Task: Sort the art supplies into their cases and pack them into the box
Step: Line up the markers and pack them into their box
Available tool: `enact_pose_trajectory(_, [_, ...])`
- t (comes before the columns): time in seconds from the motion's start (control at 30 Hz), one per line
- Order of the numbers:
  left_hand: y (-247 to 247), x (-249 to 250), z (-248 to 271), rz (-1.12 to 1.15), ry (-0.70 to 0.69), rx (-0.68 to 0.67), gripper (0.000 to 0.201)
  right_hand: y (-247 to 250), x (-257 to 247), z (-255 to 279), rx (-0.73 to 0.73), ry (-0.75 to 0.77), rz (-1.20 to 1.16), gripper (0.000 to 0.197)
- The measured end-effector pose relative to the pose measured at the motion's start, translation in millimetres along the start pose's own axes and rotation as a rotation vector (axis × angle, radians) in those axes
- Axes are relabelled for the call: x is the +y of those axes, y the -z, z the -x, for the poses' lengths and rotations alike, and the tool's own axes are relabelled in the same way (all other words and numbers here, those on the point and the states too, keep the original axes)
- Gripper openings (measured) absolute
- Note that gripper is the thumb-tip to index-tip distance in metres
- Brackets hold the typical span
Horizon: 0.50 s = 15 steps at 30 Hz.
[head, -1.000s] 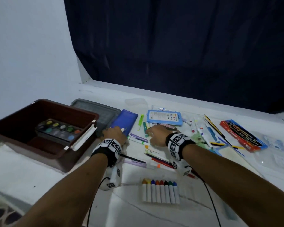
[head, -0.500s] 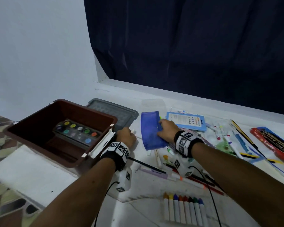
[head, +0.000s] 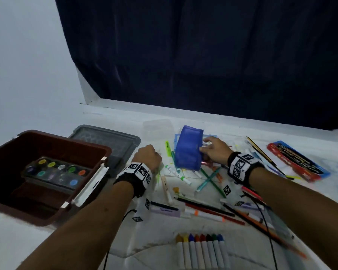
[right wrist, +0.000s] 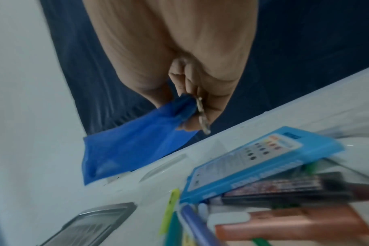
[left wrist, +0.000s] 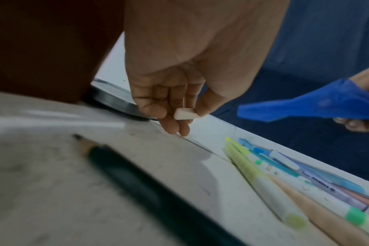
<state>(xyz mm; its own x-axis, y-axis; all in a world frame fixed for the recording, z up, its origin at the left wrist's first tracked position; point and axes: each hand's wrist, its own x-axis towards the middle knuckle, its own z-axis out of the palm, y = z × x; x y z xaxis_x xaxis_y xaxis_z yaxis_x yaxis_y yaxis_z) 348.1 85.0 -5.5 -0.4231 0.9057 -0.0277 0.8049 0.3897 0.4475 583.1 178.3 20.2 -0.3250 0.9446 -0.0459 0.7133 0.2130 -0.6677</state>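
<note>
My right hand (head: pixel 211 151) pinches one end of a blue mesh pouch (head: pixel 188 148), lifted off the surface; the pouch (right wrist: pixel 137 146) hangs from my fingers (right wrist: pixel 192 106) in the right wrist view. My left hand (head: pixel 147 156) hovers beside the brown box (head: pixel 53 145) and pinches a small white eraser (left wrist: pixel 184 114) between thumb and fingers. Markers and pencils (head: pixel 205 182) lie scattered between my hands. A paint palette (head: pixel 55 172) sits inside the box.
A grey lid (head: pixel 105 141) lies behind the box. A light blue case (right wrist: pixel 259 159) lies under the pouch, a red pencil tin (head: pixel 297 160) at the right. A row of crayons (head: pixel 201 250) lies near me. A dark curtain (head: pixel 203 55) hangs behind.
My right hand took hold of the blue pouch and has lifted it up and to the right. My left hand stayed beside the box.
</note>
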Motion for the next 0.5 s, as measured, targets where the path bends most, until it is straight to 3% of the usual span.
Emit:
enact_pose_trajectory(0.13, [-12, 50, 0, 0.073, -0.162, -0.053, 0.034, 47, 38, 27, 0.027, -0.007, 0.157, 0.025])
enact_pose_trajectory(0.27, [-33, 104, 3, 0.077, -0.392, -0.149, 0.025, 113, 93, 68, 0.029, -0.128, 0.385, 0.005])
enact_pose_trajectory(0.43, [-62, 168, 16, 0.054, -0.554, -0.241, 0.026, 143, 159, 119, -0.139, -0.376, 0.563, 0.060])
enact_pose_trajectory(0.5, [-73, 189, 22, 0.050, -0.590, -0.282, 0.026, 145, 177, 133, -0.088, -0.414, 0.504, 0.061])
